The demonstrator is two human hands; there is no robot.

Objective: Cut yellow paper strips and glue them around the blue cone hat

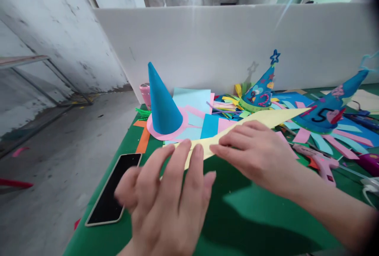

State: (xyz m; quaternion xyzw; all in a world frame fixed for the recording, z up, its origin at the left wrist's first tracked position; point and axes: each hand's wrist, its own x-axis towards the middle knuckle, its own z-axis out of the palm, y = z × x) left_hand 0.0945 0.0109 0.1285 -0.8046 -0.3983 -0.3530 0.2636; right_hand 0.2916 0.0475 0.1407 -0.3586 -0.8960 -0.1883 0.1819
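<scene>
A long pale yellow sheet of paper (274, 118) stretches across the middle of the view, slanted and raised above the green table. My right hand (256, 155) is closed on its near edge, fingers curled over the top. In front of the sheet's left end is my left hand (170, 197), its fingers stretched out and apart. The fingertips overlap the paper; whether they touch it I cannot tell. Just behind stands a plain blue paper cone hat (164, 108) on a pink paper ring (184, 120).
A phone (115, 189) lies at the green table's (231, 216) left edge. Two decorated cone hats, one with a star (257, 92), one with a 5 (325, 110), stand right. A pink glue gun (318, 159) lies below them. A white partition (207, 47) closes off the back.
</scene>
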